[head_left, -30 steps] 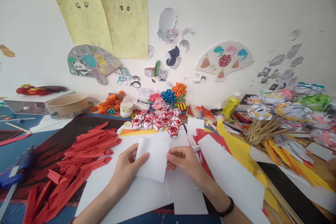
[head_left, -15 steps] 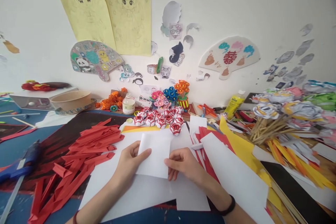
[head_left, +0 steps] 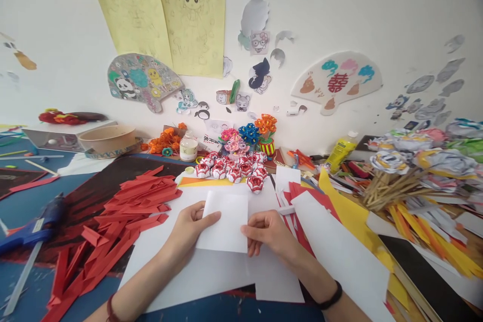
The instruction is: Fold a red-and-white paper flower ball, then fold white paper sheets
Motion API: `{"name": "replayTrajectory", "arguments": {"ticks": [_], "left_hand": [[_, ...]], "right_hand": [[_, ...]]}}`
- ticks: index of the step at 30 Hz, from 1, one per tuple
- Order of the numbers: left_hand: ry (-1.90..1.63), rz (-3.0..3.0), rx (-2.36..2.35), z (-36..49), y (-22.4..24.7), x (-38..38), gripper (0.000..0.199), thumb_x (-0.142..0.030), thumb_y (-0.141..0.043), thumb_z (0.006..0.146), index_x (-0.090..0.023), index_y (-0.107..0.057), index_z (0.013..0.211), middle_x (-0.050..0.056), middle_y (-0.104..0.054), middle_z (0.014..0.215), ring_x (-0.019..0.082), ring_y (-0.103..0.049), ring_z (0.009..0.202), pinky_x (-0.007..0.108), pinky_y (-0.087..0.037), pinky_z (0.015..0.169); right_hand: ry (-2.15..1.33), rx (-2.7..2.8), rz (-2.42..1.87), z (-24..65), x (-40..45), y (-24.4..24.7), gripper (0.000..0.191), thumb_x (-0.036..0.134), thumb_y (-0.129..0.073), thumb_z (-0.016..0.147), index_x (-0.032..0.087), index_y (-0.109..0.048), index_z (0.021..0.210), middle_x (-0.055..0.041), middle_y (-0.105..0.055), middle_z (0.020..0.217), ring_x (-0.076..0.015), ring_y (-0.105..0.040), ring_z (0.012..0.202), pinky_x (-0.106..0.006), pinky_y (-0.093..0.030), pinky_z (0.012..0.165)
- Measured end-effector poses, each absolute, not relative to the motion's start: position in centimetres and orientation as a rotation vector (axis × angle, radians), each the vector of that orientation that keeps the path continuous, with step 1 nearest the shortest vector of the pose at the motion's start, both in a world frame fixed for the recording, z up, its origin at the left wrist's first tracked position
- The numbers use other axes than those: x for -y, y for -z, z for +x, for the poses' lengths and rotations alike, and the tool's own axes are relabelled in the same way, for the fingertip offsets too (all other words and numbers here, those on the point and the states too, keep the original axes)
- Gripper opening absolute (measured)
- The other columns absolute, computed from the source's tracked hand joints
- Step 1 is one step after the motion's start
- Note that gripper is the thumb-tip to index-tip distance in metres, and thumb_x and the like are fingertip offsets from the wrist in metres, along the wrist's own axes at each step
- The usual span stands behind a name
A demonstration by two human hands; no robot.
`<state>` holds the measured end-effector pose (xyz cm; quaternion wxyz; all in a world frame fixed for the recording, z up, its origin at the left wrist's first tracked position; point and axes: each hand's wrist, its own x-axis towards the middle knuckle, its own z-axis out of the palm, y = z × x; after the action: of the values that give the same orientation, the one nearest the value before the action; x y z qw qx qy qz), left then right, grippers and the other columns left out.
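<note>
White square (head_left: 226,229), one, between my two hands

Item: paper, plain, in front of me, above the white sheets (head_left: 196,282) spread on the table (head_left: 222,307). Whether its lower edge touches them, I cannot tell.

My left hand (head_left: 191,224): grasping the square by its left side, thumb laid flat on the face, the other fingers partly hidden behind. Dark red band (head_left: 110,309) at the wrist.

My right hand (head_left: 268,234): pinching the right edge, thumb tip at the front, remaining fingers curled (two of them showing below the thumb). Black band (head_left: 332,296) at the wrist.

To my left: red strips (head_left: 128,216), a loose heap, many folded; beyond them a blue glue gun (head_left: 43,224), its pale stick pointing towards me.

Ahead: red-and-white flowers (head_left: 234,168), a cluster, at the far end of the sheets; a jar (head_left: 188,148) just left of them; a striped pot (head_left: 267,148) with orange blooms behind.

To my right: a long white piece (head_left: 343,244) over red and yellow paper (head_left: 334,198); a black book (head_left: 433,276); a bunch of stemmed paper flowers (head_left: 390,161); a yellow bottle (head_left: 341,152) near the wall.

On the wall: two fans (head_left: 339,93), one busy with cartoons, one mostly white.
</note>
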<state>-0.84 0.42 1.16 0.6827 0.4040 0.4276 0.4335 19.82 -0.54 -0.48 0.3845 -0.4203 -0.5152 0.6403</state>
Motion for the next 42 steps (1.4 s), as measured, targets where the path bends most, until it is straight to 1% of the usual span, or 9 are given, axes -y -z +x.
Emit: {"name": "replayTrajectory", "arguments": {"ticks": [3, 12, 18, 24, 29, 32, 36, 39, 42], "left_hand": [[-0.976, 0.916, -0.941, -0.9, -1.0, -0.5, 0.061, -0.043, -0.08, 0.064, -0.013, -0.063, 0.113, 0.012, -0.076, 0.087, 0.027, -0.072, 0.069, 0.034, -0.056, 0.062], [-0.964, 0.955, -0.917, -1.0, -0.8, -0.3, 0.059, -0.04, -0.076, 0.071, -0.012, -0.059, 0.12, 0.014, -0.075, 0.09, 0.027, -0.072, 0.071, 0.034, -0.056, 0.062], [-0.984, 0.975, -0.958, -0.8, -1.1, -0.3, 0.056, -0.042, -0.078, 0.067, -0.013, -0.063, 0.113, 0.012, -0.076, 0.089, 0.027, -0.072, 0.071, 0.033, -0.055, 0.06], [-1.001, 1.026, -0.915, -0.8, -0.7, -0.4, 0.047, -0.038, -0.076, 0.071, -0.014, -0.063, 0.11, 0.011, -0.075, 0.092, 0.027, -0.071, 0.074, 0.034, -0.056, 0.064], [-1.021, 1.097, -0.94, -0.8, -0.5, -0.5, 0.042, -0.038, -0.075, 0.071, -0.014, -0.065, 0.105, 0.01, -0.074, 0.091, 0.026, -0.07, 0.075, 0.031, -0.054, 0.064], [-0.999, 1.115, -0.933, -0.9, -0.6, -0.5, 0.038, -0.038, -0.074, 0.073, -0.015, -0.065, 0.102, 0.009, -0.074, 0.09, 0.025, -0.069, 0.076, 0.031, -0.054, 0.065], [-1.019, 1.146, -0.98, -1.4, -0.7, -0.6, 0.031, -0.043, -0.069, 0.077, -0.014, -0.066, 0.09, 0.007, -0.072, 0.08, 0.02, -0.066, 0.07, 0.025, -0.049, 0.06], [-1.055, 1.231, -1.083, -1.9, -0.4, -0.9, 0.032, -0.045, -0.07, 0.076, -0.014, -0.065, 0.079, 0.004, -0.067, 0.07, 0.015, -0.059, 0.061, 0.021, -0.042, 0.054], [-1.054, 1.318, -1.131, -2.3, -0.1, -1.2, 0.036, -0.048, -0.068, 0.076, -0.014, -0.06, 0.07, -0.001, -0.059, 0.06, 0.011, -0.051, 0.054, 0.02, -0.034, 0.05]], "right_hand": [[-1.629, 1.31, -1.076, 19.9, 0.6, 0.5, 0.044, 0.052, -0.077, 0.063, 0.011, -0.064, 0.064, -0.0031, -0.065, 0.053, -0.014, -0.063, 0.044, -0.02, -0.047, 0.042], [-1.645, 1.315, -1.088, 20.0, 0.5, 0.7, 0.047, 0.055, -0.077, 0.062, 0.01, -0.064, 0.065, -0.0034, -0.065, 0.053, -0.0147, -0.064, 0.046, -0.021, -0.048, 0.043], [-1.675, 1.325, -1.076, 20.0, 0.5, 0.7, 0.048, 0.056, -0.077, 0.061, 0.011, -0.063, 0.067, -0.0044, -0.066, 0.054, -0.0153, -0.065, 0.047, -0.022, -0.048, 0.045], [-1.729, 1.385, -1.009, 19.9, 0.5, 0.5, 0.044, 0.052, -0.076, 0.065, 0.01, -0.067, 0.075, -0.0033, -0.066, 0.055, -0.0127, -0.062, 0.048, -0.021, -0.048, 0.048], [-1.69, 1.437, -1.018, 20.0, 0.5, 0.4, 0.043, 0.05, -0.079, 0.062, 0.01, -0.066, 0.065, -0.004, -0.066, 0.056, -0.0115, -0.06, 0.044, -0.021, -0.046, 0.044], [-1.658, 1.468, -1.048, 20.0, 0.5, 0.6, 0.042, 0.05, -0.079, 0.062, 0.01, -0.066, 0.064, -0.0043, -0.066, 0.055, -0.0118, -0.059, 0.043, -0.021, -0.046, 0.043], [-1.64, 1.5, -1.062, 20.1, 0.5, 0.9, 0.041, 0.049, -0.079, 0.062, 0.01, -0.065, 0.062, -0.004, -0.065, 0.053, -0.0125, -0.06, 0.042, -0.02, -0.045, 0.041], [-1.645, 1.492, -1.066, 20.0, 0.5, 0.9, 0.041, 0.049, -0.079, 0.061, 0.01, -0.065, 0.061, -0.0042, -0.065, 0.052, -0.0131, -0.06, 0.041, -0.02, -0.045, 0.04], [-1.647, 1.478, -1.073, 20.0, 0.6, 0.9, 0.041, 0.048, -0.08, 0.059, 0.01, -0.064, 0.058, -0.0046, -0.064, 0.051, -0.0128, -0.06, 0.04, -0.02, -0.046, 0.039]]}}
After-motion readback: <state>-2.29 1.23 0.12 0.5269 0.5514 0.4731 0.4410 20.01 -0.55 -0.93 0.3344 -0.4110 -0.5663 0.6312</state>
